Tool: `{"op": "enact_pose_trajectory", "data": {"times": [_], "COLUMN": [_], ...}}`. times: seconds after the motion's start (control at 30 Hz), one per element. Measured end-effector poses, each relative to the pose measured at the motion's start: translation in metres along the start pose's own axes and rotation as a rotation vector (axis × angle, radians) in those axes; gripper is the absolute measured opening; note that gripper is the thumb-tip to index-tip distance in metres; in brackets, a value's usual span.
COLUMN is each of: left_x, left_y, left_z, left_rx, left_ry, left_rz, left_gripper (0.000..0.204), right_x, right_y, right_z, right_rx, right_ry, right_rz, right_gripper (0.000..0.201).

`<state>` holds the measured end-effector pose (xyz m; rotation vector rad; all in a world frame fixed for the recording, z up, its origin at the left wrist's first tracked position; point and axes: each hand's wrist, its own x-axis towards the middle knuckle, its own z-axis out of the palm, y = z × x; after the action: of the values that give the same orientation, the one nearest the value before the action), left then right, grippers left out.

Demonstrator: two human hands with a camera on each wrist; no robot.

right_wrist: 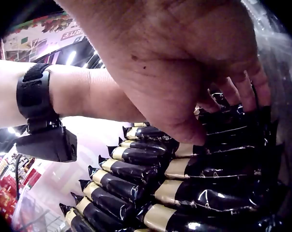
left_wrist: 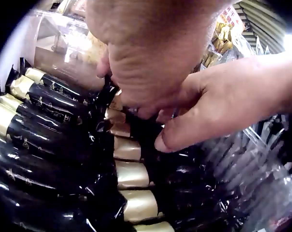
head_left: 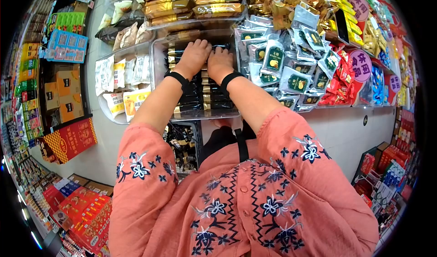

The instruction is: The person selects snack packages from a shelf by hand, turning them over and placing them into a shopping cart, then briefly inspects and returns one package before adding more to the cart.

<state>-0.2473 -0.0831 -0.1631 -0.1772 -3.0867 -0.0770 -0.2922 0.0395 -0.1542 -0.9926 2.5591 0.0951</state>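
Note:
Rows of black packets with gold bands [head_left: 218, 95] [left_wrist: 136, 176] [right_wrist: 170, 191] lie in a clear plastic bin [head_left: 159, 75]. My left hand [head_left: 195, 56] [left_wrist: 150, 53] reaches down onto the packets near the bin's far side; its palm hides much of the contact, so a hold cannot be made out. Right beside it, my right hand [head_left: 221, 63] [left_wrist: 223, 104] [right_wrist: 179, 63] rests over the right-hand row, thumb and fingers extended down against the wrappers. Both hands are close together, with black bands on the wrists.
Silver-and-green packets [head_left: 284, 66] heap beside the bin on the right. White and yellow packets [head_left: 123, 81] fill a tub on the left, and gold-brown packs [head_left: 193, 4] lie beyond. Below is a dark basket [head_left: 182, 143]; cartons [head_left: 63, 93] stand farther left.

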Motion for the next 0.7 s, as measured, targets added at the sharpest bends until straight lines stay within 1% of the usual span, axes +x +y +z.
{"op": "enact_pose_trajectory", "data": {"times": [0.1, 0.13, 0.23, 0.37, 0.47, 0.57, 0.7], "left_x": [-0.001, -0.003, -0.01, -0.014, -0.015, -0.009, 0.0], "left_y": [-0.011, -0.016, -0.027, -0.032, -0.035, -0.034, -0.028], "left_z": [-0.002, -0.002, 0.008, 0.012, 0.016, 0.014, 0.032], "left_rx": [-0.046, -0.064, -0.114, -0.22, -0.285, -0.427, -0.552], "left_ry": [0.043, 0.091, 0.158, 0.023, 0.012, -0.035, 0.051], "left_rz": [-0.054, -0.071, -0.172, -0.406, -0.4, -0.51, -0.591], "left_gripper": [0.037, 0.033, 0.025, 0.026, 0.031, 0.032, 0.031], "right_x": [0.0, 0.002, 0.004, 0.005, 0.007, 0.009, 0.011], "right_y": [0.002, 0.002, 0.0, 0.0, -0.001, -0.002, -0.001], "right_z": [0.002, 0.003, 0.004, 0.005, 0.004, 0.008, 0.005], "right_rx": [0.043, 0.034, 0.019, 0.003, -0.034, -0.005, 0.037], "right_ry": [0.028, 0.02, 0.004, 0.024, 0.06, 0.089, 0.087], "right_rz": [0.0, 0.003, 0.011, 0.018, -0.005, -0.01, -0.009], "right_gripper": [0.039, 0.04, 0.04, 0.037, 0.036, 0.035, 0.037]}}
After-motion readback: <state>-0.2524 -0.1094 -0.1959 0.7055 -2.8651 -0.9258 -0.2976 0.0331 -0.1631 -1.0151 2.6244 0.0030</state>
